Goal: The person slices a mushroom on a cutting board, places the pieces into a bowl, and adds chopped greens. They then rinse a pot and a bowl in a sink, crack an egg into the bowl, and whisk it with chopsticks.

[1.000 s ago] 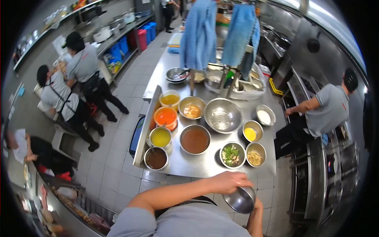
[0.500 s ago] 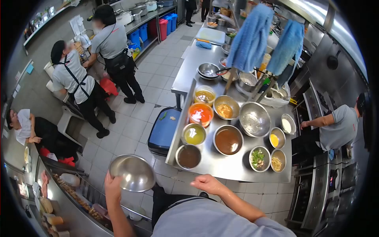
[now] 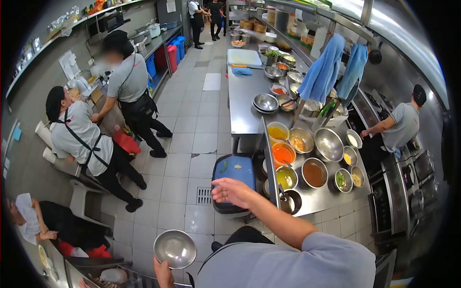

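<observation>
My left hand (image 3: 163, 273) grips the rim of a shiny metal mixing bowl (image 3: 175, 249) at the bottom of the view; no food shows inside it. My right hand (image 3: 232, 193) reaches forward with its fingers stretched out and holds nothing. It overlaps the near edge of a dark bin with a blue lid (image 3: 237, 174), on which a green scrap and a pale scrap lie. Right of that hand, on the steel counter (image 3: 309, 211), stand metal bowls of brown sauce (image 3: 314, 172) and yellow-green liquid (image 3: 286, 178), and a container of orange sauce (image 3: 283, 154).
Two people in grey shirts (image 3: 129, 79) stand at the left wall counter; another person sits at lower left. At right a person (image 3: 406, 120) faces the stove. Blue towels (image 3: 321, 69) hang above the counter. A floor drain (image 3: 204, 196) lies beside the bin.
My body and view have turned left. The right hand has gone from closed to outstretched, now over the bin's edge. The left hand still carries the bowl, now lower in view.
</observation>
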Demonstrator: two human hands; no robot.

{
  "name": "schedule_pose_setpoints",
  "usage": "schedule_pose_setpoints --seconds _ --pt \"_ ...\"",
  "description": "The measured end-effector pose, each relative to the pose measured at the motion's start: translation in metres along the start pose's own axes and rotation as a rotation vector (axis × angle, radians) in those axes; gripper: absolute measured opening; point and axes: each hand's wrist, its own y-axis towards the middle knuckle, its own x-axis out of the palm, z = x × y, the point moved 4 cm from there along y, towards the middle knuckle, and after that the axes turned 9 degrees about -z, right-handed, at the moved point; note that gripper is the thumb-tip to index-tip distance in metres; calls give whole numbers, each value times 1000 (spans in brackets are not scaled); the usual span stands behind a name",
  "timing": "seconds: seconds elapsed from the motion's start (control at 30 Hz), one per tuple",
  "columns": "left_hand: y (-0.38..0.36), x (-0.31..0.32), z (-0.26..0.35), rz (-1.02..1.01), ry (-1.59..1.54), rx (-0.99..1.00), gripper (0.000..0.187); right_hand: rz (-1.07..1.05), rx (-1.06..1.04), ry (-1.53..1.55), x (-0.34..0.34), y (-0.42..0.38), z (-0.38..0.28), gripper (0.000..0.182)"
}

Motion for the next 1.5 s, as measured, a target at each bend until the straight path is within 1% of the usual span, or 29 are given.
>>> schedule_pose_setpoints --seconds 0.07,0.1,0.17,0.2,0.23,0.27,0.3,0.33,0.37,0.43,0.47,0.53,0.67,0.73,0.8,0.9,0.93,0.97,1.03,1.1,1.13,1.17,1.23,1.27,1.33,1.37,1.43,1.47,1.5 --pt "41 -9 8 -51 -20 64 68 342 -132 178 -23 33 40 44" --pt "64 -11 14 -54 -22 69 68 374 -64 158 -25 50 59 48" --pt "105 -11 34 -12 141 126 70 357 127 -246 -50 83 109 49" --pt "124 -15 42 -8 146 119 70 297 75 -853 -87 102 149 47" --pt "146 -18 50 -59 180 101 73 208 9 -1456 -114 117 177 45" --pt "168 -20 59 -110 212 84 76 294 115 -1215 -131 119 176 44" --pt "209 -27 75 -106 165 36 76 367 218 -966 -150 144 170 42" --pt "232 -35 76 -105 175 31 76 408 432 -371 -166 151 172 46" --pt "256 -42 75 -102 122 18 77 409 422 -205 -184 160 166 47" --pt "316 -55 84 -108 89 8 77 478 406 -125 -214 190 147 44" --pt "342 -59 89 -78 107 -19 77 479 405 -111 -230 209 137 44" --pt "387 -69 92 -44 123 -60 77 605 422 -137 -264 240 118 40" --pt "498 -79 113 0 112 -47 75 624 468 -157 -309 320 67 39" --pt "545 -79 115 11 72 -62 75 596 410 -271 -324 360 25 37" --pt "601 -79 113 15 55 -8 75 607 372 -270 -337 394 -17 35" --pt "677 -50 123 -1 -3 -64 73 591 359 -271 -359 436 -59 37" --pt "704 -37 135 -13 -1 -65 73 617 365 -255 -369 449 -73 44" --pt "729 -20 148 -35 10 -110 73 637 365 -245 -388 465 -86 51" --pt "781 15 181 -63 4 -214 70 753 262 -267 -422 487 -105 68" --pt "871 2 155 -139 48 -124 68 847 212 -190 -479 506 -97 79" --pt "914 7 160 -186 98 -93 67 926 226 -279 -494 513 -104 79" --pt "947 23 188 -203 90 -66 67 1036 353 -314 -496 520 -118 78" --pt "1001 65 229 -231 68 -287 68 1014 451 -175 -526 525 -121 78" --pt "1040 79 241 -254 65 -274 68 1031 430 -180 -535 537 -139 78" --pt "1116 100 246 -417 24 -397 69 1104 308 -139 -547 551 -167 79" --pt "1149 118 260 -480 76 -424 68 1119 298 -124 -558 557 -176 79" --pt "1207 157 285 -538 59 -429 66 1245 327 -271 -584 571 -199 88" --pt "1227 184 304 -578 26 -437 64 1259 316 -251 -605 574 -202 88" --pt "1241 212 320 -612 35 -428 66 1323 304 -311 -629 575 -209 91"
